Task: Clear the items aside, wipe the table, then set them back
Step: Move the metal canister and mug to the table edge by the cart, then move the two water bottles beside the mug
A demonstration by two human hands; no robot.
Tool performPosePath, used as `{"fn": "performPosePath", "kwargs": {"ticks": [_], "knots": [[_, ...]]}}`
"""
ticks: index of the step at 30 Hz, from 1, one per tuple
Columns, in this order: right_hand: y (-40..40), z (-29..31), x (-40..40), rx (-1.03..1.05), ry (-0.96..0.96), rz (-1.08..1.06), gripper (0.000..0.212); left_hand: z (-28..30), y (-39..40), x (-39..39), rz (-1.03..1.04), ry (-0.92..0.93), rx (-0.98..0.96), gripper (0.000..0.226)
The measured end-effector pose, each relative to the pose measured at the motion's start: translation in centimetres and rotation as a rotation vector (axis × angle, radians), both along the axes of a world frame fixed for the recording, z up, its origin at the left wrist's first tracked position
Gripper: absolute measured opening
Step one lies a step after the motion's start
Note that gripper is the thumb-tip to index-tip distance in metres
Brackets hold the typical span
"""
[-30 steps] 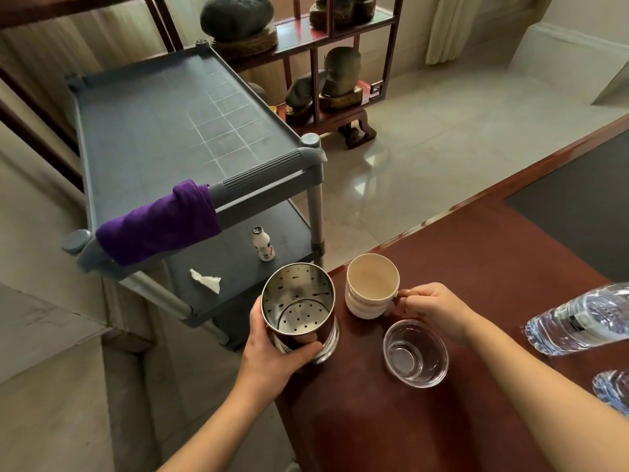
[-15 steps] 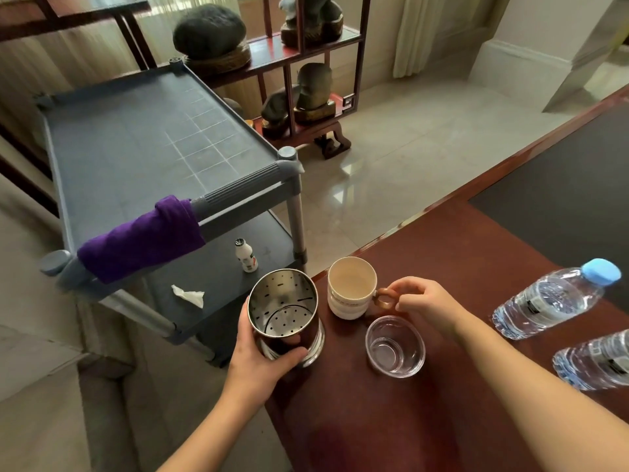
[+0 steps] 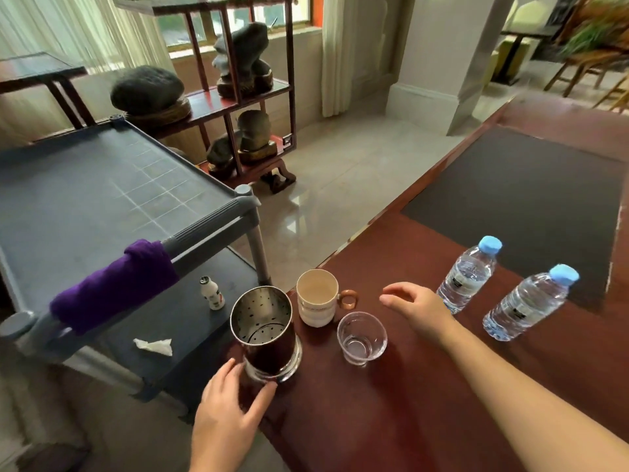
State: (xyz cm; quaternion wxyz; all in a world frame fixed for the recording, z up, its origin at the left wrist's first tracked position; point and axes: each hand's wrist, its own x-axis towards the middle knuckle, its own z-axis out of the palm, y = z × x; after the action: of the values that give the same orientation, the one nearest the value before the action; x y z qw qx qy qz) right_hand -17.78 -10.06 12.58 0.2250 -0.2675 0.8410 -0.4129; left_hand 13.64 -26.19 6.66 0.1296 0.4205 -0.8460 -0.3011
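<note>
Left hand (image 3: 224,417) has released the metal canister (image 3: 265,332); right hand (image 3: 420,310) the mug (image 3: 318,296).

Daylight comes in from the window (image 3: 238,18) at the top of the frame, behind pale curtains (image 3: 85,32), leaving the upper left washed out and soft. The tiled floor (image 3: 340,185) in the middle carries a bright glossy reflection, and the red-brown table (image 3: 425,386) shows a duller sheen. Shadows are soft and short (faint dark patches beside the glass cup (image 3: 361,338) and the metal canister (image 3: 265,332)). The canister's rim glints. Wide-angle bending curves the straight edges toward the borders, most at the right and lower corners. The far upper right looks smeared and blurred.
</note>
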Motion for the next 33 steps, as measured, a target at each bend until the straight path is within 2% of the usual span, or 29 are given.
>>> {"fn": "performPosePath", "kwargs": {"ticks": [2, 6, 11, 16, 21, 26, 28, 33], "knots": [[1.3, 0.5, 0.9, 0.031, 0.061, -0.012, 0.027, 0.1, 0.7, 0.7, -0.114, 0.008, -0.185, 0.096], [4.6, 1.5, 2.8, 0.098, 0.25, -0.07, 0.036, 1.3, 3.1, 0.3, -0.334, 0.181, -0.488, 0.078], [9.5, 2.5, 4.4, 0.177, 0.356, -0.167, 0.04, 4.4, 6.8, -4.0, -0.541, 0.234, -0.533, 0.054], [15.4, 3.3, 4.3, 0.225, 0.442, -0.245, 0.034, 7.5, 10.0, -10.4, -0.683, 0.207, -0.591, 0.052], [21.0, 3.6, 3.6, 0.256, 0.548, -0.351, 0.027, 8.9, 12.9, -16.8, -0.74, 0.182, -0.707, 0.051], [24.5, 2.6, 2.1, 0.328, 0.597, -0.417, 0.031, 9.6, 14.8, -21.5, -0.771, 0.175, -0.837, 0.045], [25.0, 2.0, 1.4, 0.35, 0.537, -0.448, 0.035, 9.4, 14.9, -23.1, -0.727, 0.156, -0.785, 0.041], [24.5, 0.3, -0.5, 0.268, 0.318, -0.539, 0.046, 8.7, 14.2, -27.2, -0.519, 0.033, -0.395, 0.063]]}}
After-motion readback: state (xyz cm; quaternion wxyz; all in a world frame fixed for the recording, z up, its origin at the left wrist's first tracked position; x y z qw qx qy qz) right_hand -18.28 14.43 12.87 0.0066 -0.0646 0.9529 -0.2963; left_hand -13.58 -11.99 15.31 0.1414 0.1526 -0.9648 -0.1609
